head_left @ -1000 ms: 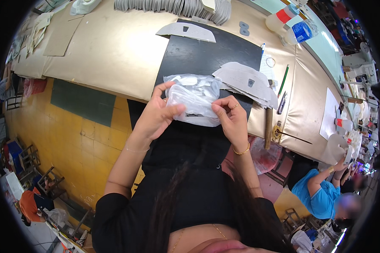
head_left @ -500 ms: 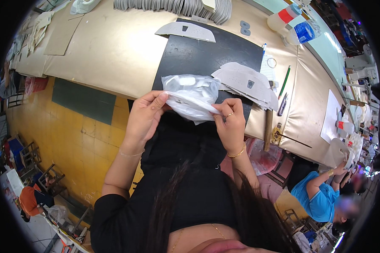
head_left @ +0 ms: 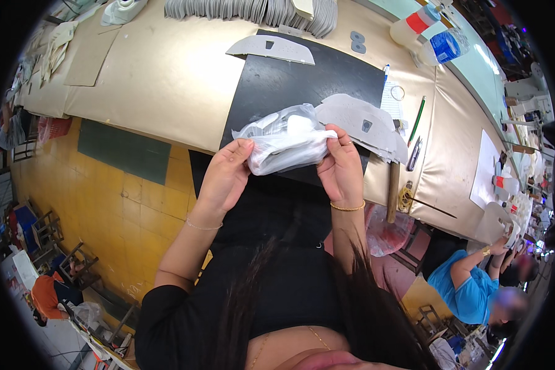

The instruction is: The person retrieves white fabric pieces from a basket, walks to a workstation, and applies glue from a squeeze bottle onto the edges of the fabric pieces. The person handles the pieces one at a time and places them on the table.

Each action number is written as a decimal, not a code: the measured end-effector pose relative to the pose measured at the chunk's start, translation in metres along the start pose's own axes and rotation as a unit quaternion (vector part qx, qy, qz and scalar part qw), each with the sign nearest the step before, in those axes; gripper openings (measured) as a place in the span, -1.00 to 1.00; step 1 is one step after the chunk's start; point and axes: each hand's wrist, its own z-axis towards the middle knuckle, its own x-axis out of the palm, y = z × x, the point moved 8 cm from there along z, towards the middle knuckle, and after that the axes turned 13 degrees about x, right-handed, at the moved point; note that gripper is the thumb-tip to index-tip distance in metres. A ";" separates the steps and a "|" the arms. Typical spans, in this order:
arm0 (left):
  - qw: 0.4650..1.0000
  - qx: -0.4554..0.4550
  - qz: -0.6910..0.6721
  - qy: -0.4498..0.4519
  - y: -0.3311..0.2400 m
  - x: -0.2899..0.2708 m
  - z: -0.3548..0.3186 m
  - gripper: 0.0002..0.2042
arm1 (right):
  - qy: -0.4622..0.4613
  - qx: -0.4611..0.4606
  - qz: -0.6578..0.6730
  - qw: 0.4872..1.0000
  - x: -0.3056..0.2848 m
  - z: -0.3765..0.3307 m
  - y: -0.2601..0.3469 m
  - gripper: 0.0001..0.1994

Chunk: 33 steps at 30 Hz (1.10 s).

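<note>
In the head view, a see-through bag [head_left: 283, 155] was held up over the near part of a black mat [head_left: 327, 77]. Whether the mat was touched by the bag could not be told. White things could be seen inside it. The bag's left edge was pinched by the left hand [head_left: 227, 176], with the thumb and fingers close together on the thin plastic. Its top right corner was pinched the same way by the right hand [head_left: 342, 169].

A grey piece [head_left: 283, 50] was laid across the far left part of the mat. A grey pile [head_left: 351, 120] was spread over the mat's right edge. To the right of the mat, a green pencil [head_left: 417, 117], a thin tool [head_left: 414, 154] and a wooden stick [head_left: 393, 194] could be seen. Past the mat's far edge, a long grey row [head_left: 246, 9] was lined up. Two bottles [head_left: 415, 26] were placed past its far right corner. A brown card [head_left: 92, 58] was laid well to its left.
</note>
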 end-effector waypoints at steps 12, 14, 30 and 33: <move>0.991 0.020 -0.124 -0.041 -0.025 0.015 0.025 -0.77 | -0.047 -0.189 -0.558 0.807 0.047 -0.001 0.033 -0.80; 0.997 0.051 -0.064 -0.011 -0.034 0.021 0.028 -0.76 | -0.072 -0.190 -0.619 0.759 0.056 -0.006 0.041 -0.83; 0.869 0.182 0.457 0.057 -0.065 0.038 0.038 -0.74 | -0.044 -0.302 -0.617 0.725 0.095 -0.022 0.069 -0.65; 0.871 0.180 0.455 0.047 -0.062 0.037 0.038 -0.74 | -0.032 -0.347 -0.727 0.591 0.119 -0.025 0.041 -0.60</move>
